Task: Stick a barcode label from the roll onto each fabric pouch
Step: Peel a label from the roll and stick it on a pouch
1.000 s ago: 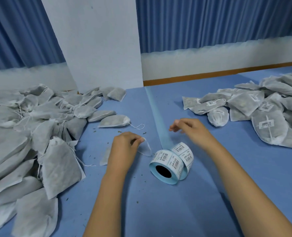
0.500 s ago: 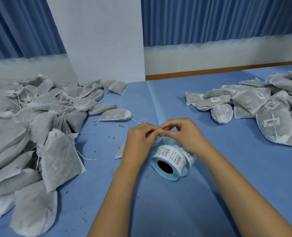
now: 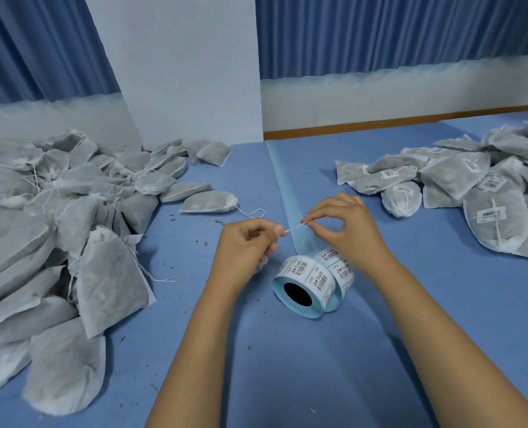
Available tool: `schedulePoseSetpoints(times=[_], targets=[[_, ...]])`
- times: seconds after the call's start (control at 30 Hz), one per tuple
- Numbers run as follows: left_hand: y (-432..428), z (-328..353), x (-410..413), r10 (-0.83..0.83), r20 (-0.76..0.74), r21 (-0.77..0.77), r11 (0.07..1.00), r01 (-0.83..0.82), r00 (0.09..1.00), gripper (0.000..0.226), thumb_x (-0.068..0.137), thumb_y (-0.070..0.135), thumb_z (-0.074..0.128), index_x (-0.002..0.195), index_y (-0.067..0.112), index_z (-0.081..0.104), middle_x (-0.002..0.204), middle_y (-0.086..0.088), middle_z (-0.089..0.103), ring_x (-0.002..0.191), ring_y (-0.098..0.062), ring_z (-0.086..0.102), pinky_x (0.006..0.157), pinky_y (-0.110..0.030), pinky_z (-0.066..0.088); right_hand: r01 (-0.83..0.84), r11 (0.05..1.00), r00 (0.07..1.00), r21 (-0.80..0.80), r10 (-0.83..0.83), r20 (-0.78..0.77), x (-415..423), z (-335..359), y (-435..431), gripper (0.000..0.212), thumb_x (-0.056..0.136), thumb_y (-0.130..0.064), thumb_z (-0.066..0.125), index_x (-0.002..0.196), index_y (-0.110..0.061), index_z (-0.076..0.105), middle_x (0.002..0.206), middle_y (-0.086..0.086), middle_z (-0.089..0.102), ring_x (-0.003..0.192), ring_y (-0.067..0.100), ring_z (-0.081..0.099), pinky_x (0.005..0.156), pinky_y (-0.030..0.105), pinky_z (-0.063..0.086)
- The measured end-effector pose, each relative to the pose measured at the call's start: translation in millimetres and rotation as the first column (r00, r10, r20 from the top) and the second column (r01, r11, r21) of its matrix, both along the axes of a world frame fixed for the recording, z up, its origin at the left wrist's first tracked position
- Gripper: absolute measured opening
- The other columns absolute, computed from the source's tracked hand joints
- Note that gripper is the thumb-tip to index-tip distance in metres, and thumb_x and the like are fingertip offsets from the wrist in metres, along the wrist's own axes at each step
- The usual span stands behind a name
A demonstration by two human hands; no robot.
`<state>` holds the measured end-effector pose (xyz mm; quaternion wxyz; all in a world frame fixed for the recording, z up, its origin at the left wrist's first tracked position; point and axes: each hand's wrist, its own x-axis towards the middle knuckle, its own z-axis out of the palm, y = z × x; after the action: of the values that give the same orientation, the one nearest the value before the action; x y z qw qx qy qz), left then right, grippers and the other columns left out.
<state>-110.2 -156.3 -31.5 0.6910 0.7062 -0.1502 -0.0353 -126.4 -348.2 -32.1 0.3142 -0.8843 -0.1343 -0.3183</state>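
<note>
The roll of barcode labels (image 3: 313, 282) lies on its side on the blue table, and its bare backing strip (image 3: 282, 186) trails away toward the wall. Just above and behind the roll, my left hand (image 3: 247, 242) is closed around a small fabric pouch (image 3: 261, 264), almost all of it hidden in my fist. A thin white drawstring (image 3: 295, 227) runs taut from my left fingers to my right hand (image 3: 346, 223), which pinches its other end between thumb and forefinger.
A big heap of unlabelled grey pouches (image 3: 55, 227) covers the table's left side, with one loose pouch (image 3: 208, 201) near the middle. A pile of pouches bearing labels (image 3: 472, 186) lies at the right. A white pillar (image 3: 179, 72) stands behind.
My left hand lifted the pouch off the table. My right hand came in to meet it above the roll. The hands have since drawn slightly apart, stretching the drawstring between them.
</note>
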Motion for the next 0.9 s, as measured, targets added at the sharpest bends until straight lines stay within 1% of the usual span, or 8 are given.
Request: schedulePoseSetpoints(times=[0.2,0.3,0.4,0.47,0.53,0.6,0.77,0.9], targets=[[2,3,-4,-0.165,0.032,-0.152,0.974,0.168,0.986,0.020,0.086,0.020,0.064,0.073,0.021,0.078,0.074,0.000,0.074,0.045,-0.007,0.036,0.053,-0.018,0.043,0.082,0.960,0.996,0.269,-0.074,-0.040,0,0,1,0.008,0.078,-0.010,0.076,0.074,-0.016,0.073,0.069,-0.019,0.060,0.075,0.013,0.054,0.086,0.040,0.042],[-4,2,-8,-0.142,0.074,-0.178,0.972,0.153,0.987,0.016,0.090,0.019,0.062,0.091,0.021,0.078,0.087,0.008,0.076,0.047,-0.006,0.038,0.053,-0.013,0.044,0.040,0.986,0.999,0.163,-0.034,-0.043,-1,-2,6,0.010,0.078,-0.010,0.075,0.075,-0.019,0.072,0.070,-0.018,0.059,0.075,0.012,0.052,0.083,0.031,0.035],[-8,0,-7,0.048,0.159,-0.123,0.992,-0.029,0.986,0.022,0.096,0.010,0.058,0.100,0.024,0.074,0.110,0.020,0.071,0.048,-0.006,0.045,0.055,-0.012,0.044,-0.012,1.000,0.998,-0.004,0.011,-0.056,-2,-3,11,0.007,0.080,-0.012,0.075,0.077,-0.018,0.071,0.078,-0.011,0.063,0.080,0.017,0.052,0.083,0.024,0.028],[-9,-2,-4,0.136,0.222,-0.039,0.991,-0.131,0.966,0.026,0.094,0.005,0.059,0.100,0.026,0.073,0.109,0.026,0.068,0.068,-0.012,0.062,0.061,-0.016,0.049,-0.051,0.998,0.997,-0.033,0.049,-0.056,-3,-1,12,0.006,0.081,-0.011,0.074,0.078,-0.016,0.071,0.081,-0.009,0.065,0.082,0.015,0.052,0.084,0.021,0.027],[-8,-6,-1,0.124,0.328,0.126,0.977,-0.173,0.936,0.027,0.091,0.002,0.062,0.102,0.023,0.075,0.113,0.019,0.069,0.098,0.001,0.066,0.085,-0.020,0.053,-0.097,0.995,0.994,-0.026,0.095,-0.046,-6,1,13,0.006,0.082,-0.010,0.073,0.078,-0.014,0.070,0.082,-0.008,0.066,0.082,0.012,0.051,0.087,0.019,0.028],[-7,-9,-1,0.053,0.393,0.280,0.944,-0.174,0.918,0.023,0.089,0.005,0.066,0.101,0.021,0.077,0.114,0.011,0.071,0.104,0.003,0.064,0.094,-0.028,0.051,-0.139,0.990,0.990,0.013,0.140,-0.027,-9,3,15,0.006,0.083,-0.009,0.070,0.079,-0.012,0.067,0.080,-0.009,0.063,0.082,0.009,0.049,0.087,0.020,0.030],[-9,-11,-2,-0.031,0.377,0.385,0.914,-0.127,0.926,0.012,0.083,0.014,0.074,0.083,0.024,0.080,0.090,0.014,0.074,0.086,-0.003,0.066,0.082,-0.037,0.052,-0.200,0.978,0.979,0.052,0.202,-0.026,-11,4,16,0.006,0.088,-0.006,0.064,0.082,-0.006,0.064,0.084,0.000,0.064,0.086,0.021,0.056,0.086,0.035,0.040],[-9,-9,-4,-0.042,0.337,0.314,0.947,-0.070,0.941,0.013,0.083,0.017,0.076,0.079,0.029,0.078,0.098,0.017,0.064,0.081,0.003,0.058,0.074,-0.018,0.042,-0.188,0.963,0.969,0.194,0.214,-0.123,-10,2,15,0.011,0.089,-0.012,0.066,0.083,-0.021,0.067,0.086,-0.007,0.067,0.092,0.016,0.058,0.088,0.028,0.040]])
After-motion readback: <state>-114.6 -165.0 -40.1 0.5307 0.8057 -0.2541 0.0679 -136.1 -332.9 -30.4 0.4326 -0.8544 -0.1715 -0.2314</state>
